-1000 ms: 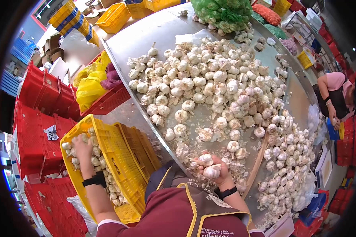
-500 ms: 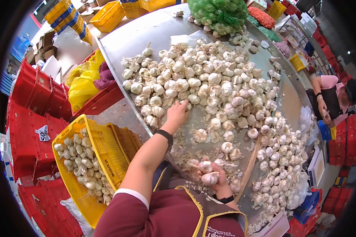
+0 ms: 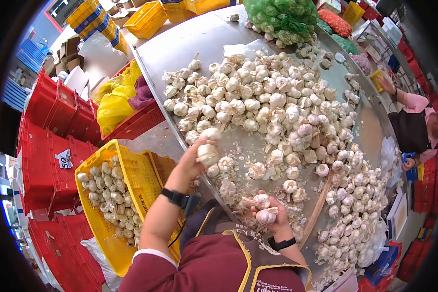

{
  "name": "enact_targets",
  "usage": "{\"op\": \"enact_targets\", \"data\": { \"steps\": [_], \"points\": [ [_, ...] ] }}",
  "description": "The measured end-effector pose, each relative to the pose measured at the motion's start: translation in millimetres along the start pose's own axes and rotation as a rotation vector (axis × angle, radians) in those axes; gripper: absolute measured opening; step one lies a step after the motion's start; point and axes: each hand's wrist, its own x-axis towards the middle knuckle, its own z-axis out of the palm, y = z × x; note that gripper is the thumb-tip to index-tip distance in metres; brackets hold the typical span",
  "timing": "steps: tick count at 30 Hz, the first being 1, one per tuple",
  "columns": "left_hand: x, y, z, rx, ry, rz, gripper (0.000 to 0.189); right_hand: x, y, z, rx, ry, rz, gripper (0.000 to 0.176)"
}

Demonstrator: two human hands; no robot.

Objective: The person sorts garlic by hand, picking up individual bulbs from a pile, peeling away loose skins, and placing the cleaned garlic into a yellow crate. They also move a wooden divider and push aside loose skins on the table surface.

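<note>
My left hand [image 3: 191, 162] is over the table's left edge, its fingers closed around garlic bulbs. One large garlic bulb [image 3: 208, 154] shows in front of the fingers, with another blurred bulb just above it. Low over the near part of the table, my right hand [image 3: 280, 219] cradles two garlic bulbs [image 3: 266, 215] in its palm and fingers. Beyond both hands spreads a big heap of garlic [image 3: 250, 104] on the metal table [image 3: 180, 41]. Loose skins and a few bulbs lie between the heap and my body.
A yellow crate [image 3: 134, 190] of garlic bulbs stands left of my arm, beside stacked red crates [image 3: 46, 165]. A wooden strip [image 3: 319, 209] separates a second garlic pile [image 3: 350, 194] on the right. A green net sack [image 3: 282, 19] sits at the back. Another person [image 3: 416, 121] is at the far right.
My left hand has drawn back from the heap toward the table's left edge, bringing garlic bulbs. My right hand keeps its bulbs. The person at the right has raised an arm.
</note>
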Motion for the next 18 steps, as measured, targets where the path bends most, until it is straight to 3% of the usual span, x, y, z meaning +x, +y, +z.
{"op": "enact_targets", "data": {
  "steps": [2,4,7,8,10,12,13,15,16,18],
  "points": [
    [-33,14,10,0.019,0.347,0.169,0.040,1,2,-2,0.002,-0.011,0.005,0.043],
    [-73,38,-26,0.072,0.282,0.312,0.041,2,5,-1,0.009,-0.026,0.009,0.043],
    [-145,77,-117,0.046,0.250,0.780,0.032,1,8,1,0.025,-0.043,0.006,0.043],
    [-170,91,-130,0.035,0.386,0.958,0.033,1,9,0,0.025,-0.045,0.004,0.043],
    [-236,110,-173,-0.122,0.756,1.100,0.038,0,10,-2,0.022,-0.052,0.011,0.043],
    [-271,109,-190,-0.343,0.974,1.292,0.041,1,10,-2,0.054,-0.046,0.027,0.042],
    [-274,110,-191,-0.344,0.968,1.301,0.041,3,10,-2,0.051,-0.055,0.029,0.042],
    [-269,107,-172,-0.615,1.332,1.184,0.040,4,9,-2,0.057,-0.051,0.035,0.041],
    [-257,103,-177,-0.619,1.330,1.179,0.040,4,9,1,0.053,-0.050,0.030,0.041],
    [-224,95,-188,0.064,1.199,1.132,0.035,5,11,7,0.059,-0.058,0.034,0.041]
  ]
}}
